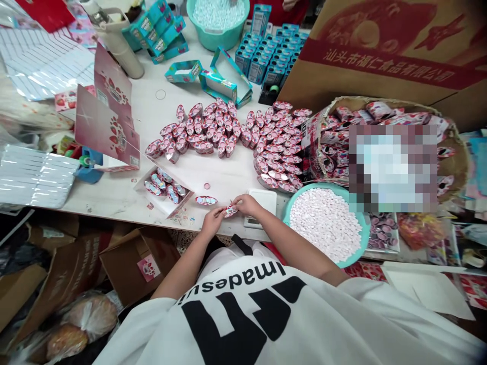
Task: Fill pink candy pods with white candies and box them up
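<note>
My left hand (213,220) and my right hand (246,204) meet at the table's near edge, both pinched on one small pink oval tin (230,211). Another oval tin (206,200) lies flat on the table just left of my hands. A small open pink display box (164,188) holding several tins sits further left. Under my right hand is a small white scale (265,200). A teal bowl (329,224) of small white candies stands at my right forearm. Behind it all, a long heap of pink tins (232,133) covers the table's middle.
A wicker basket (454,167) of pink tins stands at the right, below a large cardboard box (384,56). Teal boxes (268,58) and a second teal bowl (217,20) fill the far side. Folded pink cartons (106,126) stand at the left. Cardboard boxes (133,261) sit on the floor.
</note>
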Demonstrator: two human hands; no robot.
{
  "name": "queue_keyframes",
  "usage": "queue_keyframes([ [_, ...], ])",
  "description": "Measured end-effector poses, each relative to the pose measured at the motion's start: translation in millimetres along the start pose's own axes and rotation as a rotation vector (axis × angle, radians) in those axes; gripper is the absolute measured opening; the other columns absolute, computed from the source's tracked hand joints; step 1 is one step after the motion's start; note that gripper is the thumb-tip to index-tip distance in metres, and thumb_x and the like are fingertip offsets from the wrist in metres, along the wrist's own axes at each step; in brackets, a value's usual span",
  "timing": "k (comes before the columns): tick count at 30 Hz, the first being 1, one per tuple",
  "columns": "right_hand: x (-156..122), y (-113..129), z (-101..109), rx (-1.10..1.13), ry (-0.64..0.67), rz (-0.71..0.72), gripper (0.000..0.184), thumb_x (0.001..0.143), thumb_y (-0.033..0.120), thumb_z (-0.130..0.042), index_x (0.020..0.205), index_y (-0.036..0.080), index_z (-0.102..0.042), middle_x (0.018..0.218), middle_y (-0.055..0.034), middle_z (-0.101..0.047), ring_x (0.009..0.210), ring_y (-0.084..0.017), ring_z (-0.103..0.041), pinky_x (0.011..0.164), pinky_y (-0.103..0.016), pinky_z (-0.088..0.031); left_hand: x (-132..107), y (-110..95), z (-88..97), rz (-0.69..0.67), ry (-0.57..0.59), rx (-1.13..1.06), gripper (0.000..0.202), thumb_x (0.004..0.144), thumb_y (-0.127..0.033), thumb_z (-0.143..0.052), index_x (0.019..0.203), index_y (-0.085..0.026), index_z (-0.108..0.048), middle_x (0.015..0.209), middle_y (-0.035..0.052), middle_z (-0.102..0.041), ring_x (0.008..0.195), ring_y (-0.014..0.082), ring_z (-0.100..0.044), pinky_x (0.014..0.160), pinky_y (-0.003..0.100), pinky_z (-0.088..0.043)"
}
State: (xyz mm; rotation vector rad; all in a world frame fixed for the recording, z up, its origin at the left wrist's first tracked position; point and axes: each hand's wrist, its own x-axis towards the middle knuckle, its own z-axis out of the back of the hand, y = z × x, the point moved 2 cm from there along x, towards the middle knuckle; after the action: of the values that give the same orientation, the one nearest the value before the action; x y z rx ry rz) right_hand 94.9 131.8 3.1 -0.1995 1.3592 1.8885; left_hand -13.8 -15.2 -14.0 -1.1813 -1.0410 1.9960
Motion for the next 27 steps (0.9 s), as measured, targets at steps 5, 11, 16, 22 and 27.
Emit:
queue_keyframes([
  [5,-5.2,2.2,1.8,0.061,0.006,-0.040,0.017,0.072,0.004,-0.066,0.081,0.014,-0.076,0.071,-0.0019,-0.073,0.059,-0.012,-0.063,0.059,-0.020,-0.047,-8.6,-26.8,8.9,-0.202,0.140,0.341,0.049,0.079,-0.028,-0.064,0.127,-0.022,-0.057,0.123,0.0116,-0.064,0.115,0.0264,-0.058,0.101,0.044,-0.045],
  [11,-24.2,26.0,-18.4,0.104,0.010,0.061,0.022,0.071,0.007,-0.068,0.091,0.016,-0.073,0.077,-0.0008,-0.073,0.058,-0.011,-0.063,0.058,-0.020,-0.050,-17.2,-54.1,51.5,-0.318,0.158,0.667,0.038,0.077,-0.016,-0.059,0.115,-0.022,-0.063,0.116,0.0123,-0.063,0.112,0.0317,-0.054,0.099,0.051,-0.042],
  [16,-19.8,47.0,-30.0,0.070,-0.129,0.188,0.045,0.075,-0.002,-0.051,0.113,0.018,-0.066,0.104,-0.0060,-0.068,0.090,-0.016,-0.064,0.085,-0.030,-0.051,-9.5,-54.6,88.7,-0.361,0.075,0.949,0.053,0.074,-0.008,-0.056,0.125,-0.023,-0.055,0.138,0.0124,-0.048,0.127,0.0320,-0.040,0.106,0.050,-0.035],
  [22,5.2,62.7,-42.6,-0.047,-0.113,0.284,0.077,0.067,0.000,-0.059,0.140,0.018,-0.043,0.134,-0.0127,-0.049,0.123,-0.022,-0.050,0.107,-0.035,-0.038,16.3,-45.8,91.9,-0.392,0.201,1.004,0.071,0.070,-0.009,-0.058,0.138,-0.016,-0.039,0.130,0.0156,-0.051,0.120,0.0307,-0.045,0.105,0.048,-0.038],
  [27,24.8,65.6,-61.5,-0.090,-0.076,0.173,0.060,0.072,0.014,-0.068,0.130,0.014,-0.055,0.123,-0.0145,-0.061,0.112,-0.025,-0.058,0.100,-0.038,-0.043,12.9,-29.0,95.9,-0.409,0.278,0.944,0.072,0.072,-0.006,-0.053,0.141,-0.014,-0.034,0.133,0.0164,-0.050,0.123,0.0281,-0.045,0.102,0.043,-0.043],
])
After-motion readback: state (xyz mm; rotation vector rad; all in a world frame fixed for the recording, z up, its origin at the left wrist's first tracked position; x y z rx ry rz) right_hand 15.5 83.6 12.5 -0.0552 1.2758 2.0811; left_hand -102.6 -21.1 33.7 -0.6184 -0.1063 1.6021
